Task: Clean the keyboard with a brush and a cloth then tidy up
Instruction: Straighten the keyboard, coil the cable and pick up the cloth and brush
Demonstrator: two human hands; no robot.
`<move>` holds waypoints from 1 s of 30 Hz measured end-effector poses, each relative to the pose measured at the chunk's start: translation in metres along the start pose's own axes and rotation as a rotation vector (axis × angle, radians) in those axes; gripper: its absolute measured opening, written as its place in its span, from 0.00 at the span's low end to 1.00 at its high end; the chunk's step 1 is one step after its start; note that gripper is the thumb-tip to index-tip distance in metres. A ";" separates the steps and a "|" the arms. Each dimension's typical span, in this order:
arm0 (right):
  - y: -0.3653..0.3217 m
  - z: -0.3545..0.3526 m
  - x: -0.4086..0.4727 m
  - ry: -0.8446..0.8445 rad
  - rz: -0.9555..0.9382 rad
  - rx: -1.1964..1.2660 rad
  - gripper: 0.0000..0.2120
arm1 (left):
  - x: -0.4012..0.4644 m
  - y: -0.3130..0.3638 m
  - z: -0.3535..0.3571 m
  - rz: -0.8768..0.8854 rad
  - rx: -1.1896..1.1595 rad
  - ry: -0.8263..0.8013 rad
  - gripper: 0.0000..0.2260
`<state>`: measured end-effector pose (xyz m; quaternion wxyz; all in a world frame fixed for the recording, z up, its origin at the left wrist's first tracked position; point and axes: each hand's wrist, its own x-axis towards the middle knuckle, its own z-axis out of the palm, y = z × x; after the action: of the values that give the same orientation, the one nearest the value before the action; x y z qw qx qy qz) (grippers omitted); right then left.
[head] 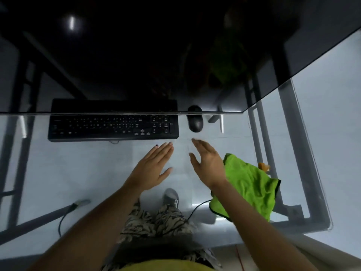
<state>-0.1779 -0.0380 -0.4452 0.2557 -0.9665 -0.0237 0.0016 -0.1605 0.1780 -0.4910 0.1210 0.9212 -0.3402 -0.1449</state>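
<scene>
Keyboard (113, 122) is the black thing lying flat on the see-through glass desk (58, 169). Its long side runs from left to right, the same way as the desk's front. The number keys sit at its right end. Its far part goes under a dark glass shelf (136, 55), and the shelf's front edge crosses over the top rows of keys. Its near edge faces the person.

Just to the right of the keyboard lies a black mouse (195, 122), close by but not touching it. The mouse is also half under the shelf edge.

The left hand (153, 169) is flat, palm down, with its fingers straight and close together. It holds nothing. The right hand (207, 163) is turned more on its side, with straight fingers and the thumb out. It holds nothing too. Both hands are a little nearer than the keyboard, and there is bare glass between them and it.

A bright green cloth (252, 186) lies crumpled on the desk, right beside the right wrist. Something small and orange (263, 167) peeks out behind the cloth; I cannot tell what it is.

There is lots of bare glass to the left of the hands. The desk's right edge (312, 163) runs close past the cloth. Through the glass you can see patterned trousers (156, 222), a shoe (172, 196) and a thin cable (64, 218) on the floor.
</scene>
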 end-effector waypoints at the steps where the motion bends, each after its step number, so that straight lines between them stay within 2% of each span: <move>1: -0.003 -0.007 -0.011 -0.134 -0.064 -0.027 0.20 | 0.000 0.001 -0.003 -0.008 -0.007 -0.016 0.29; 4: -0.010 -0.024 -0.045 -0.657 -0.154 -0.153 0.18 | -0.006 0.009 -0.014 -0.068 -0.060 -0.005 0.31; 6: -0.012 -0.027 -0.068 -0.832 -0.181 -0.276 0.21 | -0.016 0.015 -0.022 -0.113 -0.100 0.050 0.32; 10: -0.016 -0.004 -0.106 -0.768 -0.390 -0.554 0.21 | -0.047 0.014 -0.030 -0.178 -0.176 0.070 0.36; 14: -0.011 0.005 -0.111 -0.684 -0.488 -0.625 0.13 | -0.083 0.004 -0.038 -0.217 -0.220 0.097 0.38; 16: -0.022 -0.006 -0.101 -0.677 -0.418 -0.438 0.06 | -0.099 0.002 -0.050 -0.240 -0.258 0.143 0.39; 18: -0.046 -0.020 -0.072 -0.620 -0.211 -0.189 0.02 | -0.110 0.004 -0.068 -0.271 -0.300 0.292 0.35; 21: -0.106 -0.050 -0.018 -0.398 -0.019 0.212 0.10 | -0.123 0.006 -0.102 -0.311 -0.391 0.583 0.25; 23: -0.149 -0.069 0.014 -0.335 0.026 0.465 0.07 | -0.128 0.004 -0.130 -0.350 -0.502 0.675 0.21; 25: -0.187 -0.084 0.037 -0.356 0.110 0.704 0.08 | -0.129 0.005 -0.160 -0.369 -0.708 0.618 0.18; 27: -0.217 -0.095 0.054 -0.400 0.228 0.922 0.10 | -0.128 0.003 -0.186 -0.369 -0.950 0.470 0.13; 30: -0.244 -0.108 0.070 -0.392 0.341 1.295 0.11 | -0.126 -0.003 -0.217 -0.357 -1.096 0.330 0.11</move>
<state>-0.1170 0.1236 -0.2305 0.7677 -0.5914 0.0883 0.2301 -0.1743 0.2905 -0.2676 0.6036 0.7777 -0.0325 -0.1724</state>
